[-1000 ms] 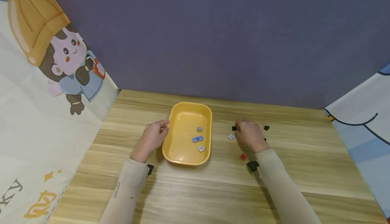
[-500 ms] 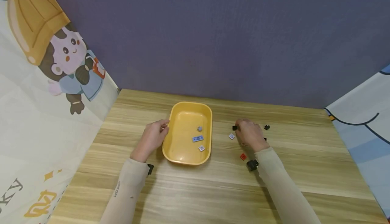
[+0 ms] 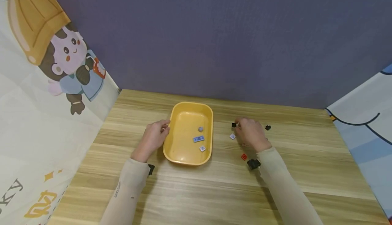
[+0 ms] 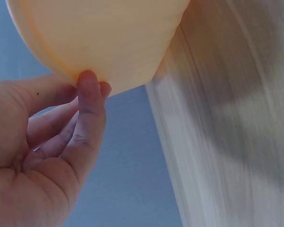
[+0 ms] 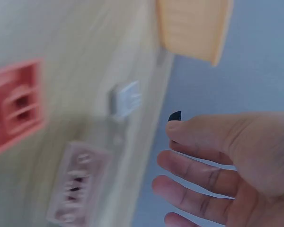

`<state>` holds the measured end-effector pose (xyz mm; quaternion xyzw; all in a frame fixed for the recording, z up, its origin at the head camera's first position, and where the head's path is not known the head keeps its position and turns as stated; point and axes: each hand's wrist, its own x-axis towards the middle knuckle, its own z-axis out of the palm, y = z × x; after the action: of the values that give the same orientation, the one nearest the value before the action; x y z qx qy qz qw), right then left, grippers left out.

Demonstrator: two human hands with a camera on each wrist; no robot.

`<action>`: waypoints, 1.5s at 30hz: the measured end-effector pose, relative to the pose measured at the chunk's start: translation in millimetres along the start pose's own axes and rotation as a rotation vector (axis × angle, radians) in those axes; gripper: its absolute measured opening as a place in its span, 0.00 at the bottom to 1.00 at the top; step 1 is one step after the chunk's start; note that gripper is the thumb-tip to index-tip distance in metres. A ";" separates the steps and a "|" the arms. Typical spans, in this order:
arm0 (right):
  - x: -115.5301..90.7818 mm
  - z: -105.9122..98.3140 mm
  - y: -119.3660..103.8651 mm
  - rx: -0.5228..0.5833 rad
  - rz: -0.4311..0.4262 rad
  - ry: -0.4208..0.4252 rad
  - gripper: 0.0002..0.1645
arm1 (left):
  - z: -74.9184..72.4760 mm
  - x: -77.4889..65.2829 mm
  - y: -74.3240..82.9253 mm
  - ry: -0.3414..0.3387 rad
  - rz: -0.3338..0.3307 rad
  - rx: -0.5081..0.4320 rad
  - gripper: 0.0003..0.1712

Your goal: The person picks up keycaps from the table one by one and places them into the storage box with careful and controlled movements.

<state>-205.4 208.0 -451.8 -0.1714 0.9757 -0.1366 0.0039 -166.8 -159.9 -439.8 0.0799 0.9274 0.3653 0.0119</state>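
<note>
Tray point(image 3: 183, 129) on table point(image 3: 199, 194), three pieces point(image 3: 198, 139) inside, other pieces point(image 3: 244, 157) to its right, backdrop point(image 3: 214, 41) behind table.

Both arms wear long, pale cream sleeves that end in cuffs at the wrist. The left sleeve point(image 3: 127, 187) carries small dark lettering point(image 3: 117, 190) — too small to read surely — on the side toward the left edge of the bench point(image 3: 196, 201), and a short dark mark point(image 3: 132, 197) farther from that edge. The right sleeve point(image 3: 286, 187) looks plain. By each cuff shows a black wrist camera — left point(image 3: 151, 169), mostly hidden, and right point(image 3: 253, 164), blocky. The left hand point(image 3: 151, 137) and right hand point(image 3: 250, 134) are bare.
</note>
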 end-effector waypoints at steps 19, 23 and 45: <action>9.2 -34.1 -82.8 0.001 -0.134 0.056 0.16 | 0.5 0.3 -1.4 0.005 -0.003 0.006 0.20; 11.3 -33.8 -92.1 0.023 -0.171 0.083 0.15 | 0.5 0.0 -0.7 0.004 0.000 0.006 0.20; 12.7 -28.3 -94.3 0.050 -0.183 0.096 0.20 | 2.1 -0.8 -0.3 0.019 0.008 -0.004 0.20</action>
<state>-187.5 126.0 -398.8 -0.2528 0.9513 -0.1689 -0.0512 -165.9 -158.8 -441.6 0.0803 0.9263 0.3681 0.0017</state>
